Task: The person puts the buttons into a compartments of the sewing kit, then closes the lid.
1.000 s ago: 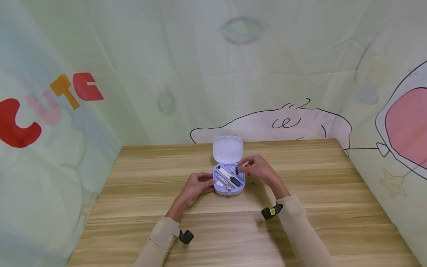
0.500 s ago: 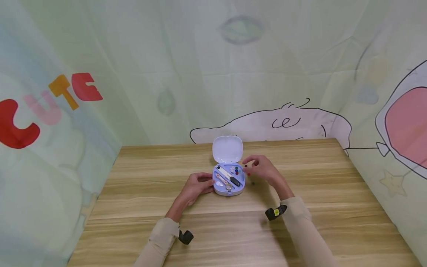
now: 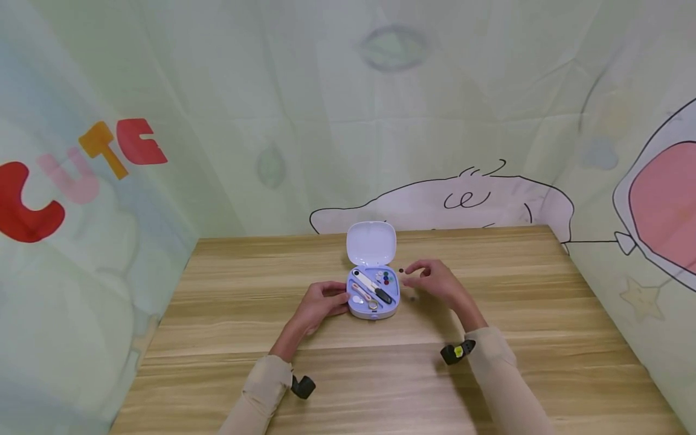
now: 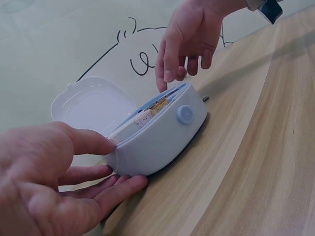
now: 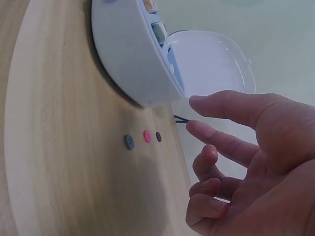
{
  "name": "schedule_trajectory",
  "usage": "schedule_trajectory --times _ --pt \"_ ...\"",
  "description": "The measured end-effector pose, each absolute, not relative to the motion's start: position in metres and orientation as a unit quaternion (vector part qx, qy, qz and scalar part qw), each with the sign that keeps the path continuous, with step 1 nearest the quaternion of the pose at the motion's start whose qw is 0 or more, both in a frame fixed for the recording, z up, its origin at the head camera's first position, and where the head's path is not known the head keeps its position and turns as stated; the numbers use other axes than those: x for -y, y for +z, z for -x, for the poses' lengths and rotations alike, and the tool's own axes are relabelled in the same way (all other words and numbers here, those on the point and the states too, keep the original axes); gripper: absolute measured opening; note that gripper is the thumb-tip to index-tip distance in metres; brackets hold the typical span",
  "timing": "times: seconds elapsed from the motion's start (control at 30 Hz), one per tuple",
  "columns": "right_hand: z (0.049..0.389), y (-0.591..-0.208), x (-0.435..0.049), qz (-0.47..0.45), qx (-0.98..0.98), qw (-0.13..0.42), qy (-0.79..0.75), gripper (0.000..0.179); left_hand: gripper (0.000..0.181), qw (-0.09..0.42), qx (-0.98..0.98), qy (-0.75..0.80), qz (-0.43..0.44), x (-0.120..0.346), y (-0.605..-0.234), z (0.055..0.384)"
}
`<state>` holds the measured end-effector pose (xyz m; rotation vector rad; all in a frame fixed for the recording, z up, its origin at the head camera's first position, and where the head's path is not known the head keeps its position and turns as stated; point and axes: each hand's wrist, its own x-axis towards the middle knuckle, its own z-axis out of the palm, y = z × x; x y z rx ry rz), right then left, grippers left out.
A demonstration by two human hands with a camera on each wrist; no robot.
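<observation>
A pale blue sewing box (image 3: 375, 313) stands on the table with its lid (image 3: 371, 243) tipped back. Inside lie a white tool with a black handle (image 3: 383, 296), a pinkish slim tool (image 3: 361, 291), a small round item with a gold rim (image 3: 373, 305) and several small buttons (image 3: 386, 278). My left hand (image 3: 318, 307) rests against the box's left side, thumb at the rim and fingers extended along the wall. Just right of the box my right hand (image 3: 435, 281) hovers with thumb and forefinger apart, nothing between them. Printed numbers mark a tape (image 4: 143, 119) inside.
On the wooden table (image 3: 244, 260), a grey button (image 5: 129, 142), a pink-red button (image 5: 146, 136) and a dark button (image 5: 158, 136) lie right of the box. A printed cloth (image 3: 326, 121) hangs behind the table.
My right hand has drawn away from the box's button compartment, rightward and slightly nearer, now over the loose buttons. The left hand and box have stayed put.
</observation>
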<state>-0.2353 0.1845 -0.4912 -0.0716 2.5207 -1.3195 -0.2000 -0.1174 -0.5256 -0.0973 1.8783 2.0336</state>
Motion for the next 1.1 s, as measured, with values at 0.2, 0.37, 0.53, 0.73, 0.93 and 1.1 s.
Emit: schedule_trajectory --times 0.2,0.37,0.53,0.73,0.93,1.1 --pt "0.232 -0.496 -0.191 0.028 -0.877 0.155 -0.455 0.03 0.034 0.181 -0.669 0.72 0.04 0.117 -0.524 0.199" --pt "0.229 -0.504 -0.193 0.035 -0.888 0.15 -0.432 0.025 0.034 0.182 -0.67 0.718 0.044 0.116 -0.524 0.199" --pt "0.227 -0.511 -0.194 0.027 -0.896 0.155 -0.415 0.017 0.034 0.182 -0.669 0.719 0.043 0.116 -0.523 0.199" --pt "0.223 -0.515 -0.195 0.029 -0.901 0.158 -0.402 0.017 0.034 0.181 -0.67 0.718 0.042 0.116 -0.525 0.2" --pt "0.221 -0.515 -0.195 0.024 -0.902 0.158 -0.401 0.013 0.034 0.18 -0.673 0.716 0.043 0.116 -0.526 0.2" --pt "0.221 -0.517 -0.195 0.02 -0.9 0.156 -0.406 0.007 0.034 0.18 -0.672 0.717 0.046 0.116 -0.525 0.199"
